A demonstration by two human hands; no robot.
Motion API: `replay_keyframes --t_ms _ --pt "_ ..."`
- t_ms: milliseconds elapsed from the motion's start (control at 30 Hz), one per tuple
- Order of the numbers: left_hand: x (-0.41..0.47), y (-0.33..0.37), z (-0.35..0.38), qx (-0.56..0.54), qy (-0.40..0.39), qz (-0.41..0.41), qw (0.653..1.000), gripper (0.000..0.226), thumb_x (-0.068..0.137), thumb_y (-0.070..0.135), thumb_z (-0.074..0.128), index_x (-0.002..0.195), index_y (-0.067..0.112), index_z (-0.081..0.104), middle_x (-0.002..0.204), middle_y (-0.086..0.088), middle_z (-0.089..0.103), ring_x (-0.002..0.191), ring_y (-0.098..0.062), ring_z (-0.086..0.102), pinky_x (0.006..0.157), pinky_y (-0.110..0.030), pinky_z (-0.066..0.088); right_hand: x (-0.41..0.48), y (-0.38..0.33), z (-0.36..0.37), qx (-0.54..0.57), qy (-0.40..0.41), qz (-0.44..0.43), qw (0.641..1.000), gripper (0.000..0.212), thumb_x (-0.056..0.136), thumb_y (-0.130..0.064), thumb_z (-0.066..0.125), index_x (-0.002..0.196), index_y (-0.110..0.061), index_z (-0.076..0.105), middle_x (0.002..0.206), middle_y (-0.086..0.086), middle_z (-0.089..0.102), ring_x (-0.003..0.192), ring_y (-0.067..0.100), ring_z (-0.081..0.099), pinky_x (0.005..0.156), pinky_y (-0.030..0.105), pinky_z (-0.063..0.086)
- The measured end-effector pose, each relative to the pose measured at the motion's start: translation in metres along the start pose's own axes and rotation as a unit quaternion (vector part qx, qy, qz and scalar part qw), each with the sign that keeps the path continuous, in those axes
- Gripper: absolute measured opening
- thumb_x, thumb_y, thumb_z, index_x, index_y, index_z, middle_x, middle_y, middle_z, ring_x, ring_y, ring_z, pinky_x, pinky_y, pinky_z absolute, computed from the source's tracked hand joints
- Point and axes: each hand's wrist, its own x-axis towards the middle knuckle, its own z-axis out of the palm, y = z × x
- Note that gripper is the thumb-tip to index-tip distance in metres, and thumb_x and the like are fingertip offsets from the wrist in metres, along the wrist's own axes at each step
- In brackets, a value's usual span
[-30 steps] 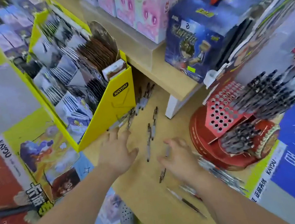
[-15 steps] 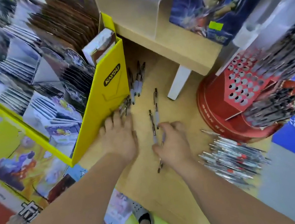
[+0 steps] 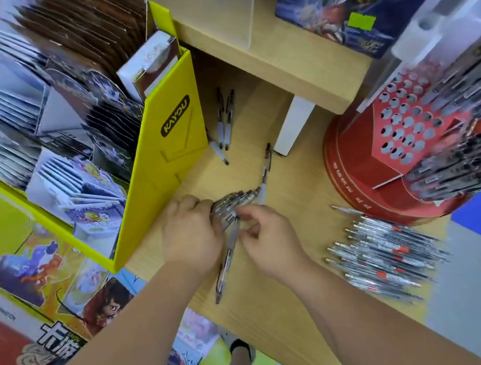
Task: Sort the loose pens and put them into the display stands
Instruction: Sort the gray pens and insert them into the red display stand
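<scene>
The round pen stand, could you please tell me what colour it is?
The stand is red, best seen in the head view.

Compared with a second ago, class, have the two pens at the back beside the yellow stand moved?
No. The two pens still lie side by side next to the yellow stand's far end, as before.

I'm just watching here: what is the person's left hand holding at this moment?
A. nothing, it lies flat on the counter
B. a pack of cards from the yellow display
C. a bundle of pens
C: the left hand has its fingers curled round a bundle of pens that fans out past its fingertips over the wooden counter, while the right hand seems to pinch a single pen.
</scene>
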Motion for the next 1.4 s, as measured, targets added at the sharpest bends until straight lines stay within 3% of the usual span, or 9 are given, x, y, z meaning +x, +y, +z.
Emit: replay_keyframes --t_ms 200,267,367,500,867,1033,1133,1233,1400 --pt "-0.003 -0.013 0.000 -0.051 0.021 -0.006 0.998 0.055 0.087 0.049 0.043 0.120 0.014 0.070 0.111 -0.009 0.064 0.090 -0.037 0.055 0.078 -0.043 0.046 0.057 -0.015 -0.022 -0.160 0.122 -0.160 0.966 0.030 0.094 -0.022 0.060 0.122 -0.018 0.068 0.118 0.004 0.060 0.110 0.027 0.053 0.096 0.041 0.046" --pt "-0.006 -0.016 0.001 -0.049 0.015 0.008 0.999 0.062 0.085 0.057 0.046 0.125 0.015 0.067 0.115 -0.007 0.062 0.093 -0.035 0.054 0.080 -0.043 0.046 0.083 -0.027 -0.023 -0.234 0.089 -0.179 0.951 0.040 0.095 -0.029 0.058 0.135 -0.021 0.060 0.136 0.009 0.053 0.121 0.033 0.047 0.100 0.045 0.043" --pt "-0.015 -0.022 0.003 -0.039 0.002 0.036 0.999 0.082 0.076 0.073 0.057 0.132 0.012 0.062 0.123 -0.007 0.059 0.104 -0.035 0.053 0.088 -0.045 0.048 0.117 -0.041 -0.019 -0.314 -0.026 -0.115 0.942 0.056 0.100 -0.045 0.048 0.153 -0.034 0.033 0.165 0.008 0.014 0.149 0.032 0.016 0.117 0.048 0.025" --pt "-0.027 -0.025 0.003 -0.021 -0.019 0.046 0.999 0.109 0.059 0.084 0.061 0.139 0.010 0.055 0.134 -0.008 0.055 0.120 -0.032 0.048 0.101 -0.050 0.045 0.142 -0.040 -0.011 -0.373 -0.082 -0.103 0.919 0.062 0.103 -0.048 0.039 0.159 -0.030 0.016 0.169 0.005 -0.008 0.155 0.028 -0.007 0.125 0.051 0.004" --pt "-0.029 -0.032 0.004 -0.020 -0.020 0.034 0.999 0.087 0.067 0.068 0.052 0.136 0.015 0.056 0.128 -0.005 0.058 0.111 -0.033 0.052 0.093 -0.049 0.050 0.103 -0.025 -0.010 -0.355 -0.097 -0.105 0.924 0.055 0.108 -0.027 0.033 0.160 -0.016 0.018 0.169 0.003 0.000 0.155 0.025 0.001 0.126 0.043 0.011" --pt "-0.025 -0.042 0.004 -0.015 -0.012 0.056 0.998 0.070 0.071 0.056 0.061 0.127 0.013 0.064 0.118 -0.007 0.062 0.100 -0.035 0.055 0.085 -0.045 0.051 0.065 -0.021 -0.016 -0.321 -0.090 -0.096 0.938 0.052 0.106 -0.036 0.039 0.152 -0.011 0.039 0.164 0.006 0.025 0.152 0.029 0.018 0.123 0.041 0.024" --pt "-0.023 -0.048 0.003 -0.020 -0.009 0.065 0.998 0.066 0.071 0.052 0.066 0.125 0.015 0.066 0.114 -0.006 0.063 0.097 -0.034 0.055 0.080 -0.045 0.051 0.057 -0.025 -0.018 -0.307 -0.036 -0.098 0.946 0.047 0.102 -0.039 0.048 0.140 -0.013 0.055 0.147 0.007 0.046 0.135 0.032 0.040 0.110 0.041 0.039" --pt "-0.024 -0.052 0.003 -0.030 0.006 0.062 0.998 0.065 0.071 0.055 0.064 0.123 0.017 0.068 0.111 -0.005 0.063 0.095 -0.035 0.056 0.078 -0.045 0.052 0.071 -0.032 -0.013 -0.270 0.044 -0.092 0.957 0.051 0.094 -0.043 0.061 0.138 -0.017 0.056 0.140 0.014 0.045 0.125 0.037 0.045 0.103 0.044 0.044" --pt "-0.029 -0.059 0.001 -0.035 0.019 0.046 0.998 0.068 0.075 0.061 0.057 0.125 0.016 0.066 0.112 -0.006 0.063 0.096 -0.037 0.056 0.079 -0.045 0.053 0.111 -0.045 -0.003 -0.280 0.109 0.017 0.954 0.063 0.086 -0.057 0.066 0.135 -0.019 0.053 0.130 0.015 0.045 0.119 0.034 0.046 0.097 0.040 0.043"
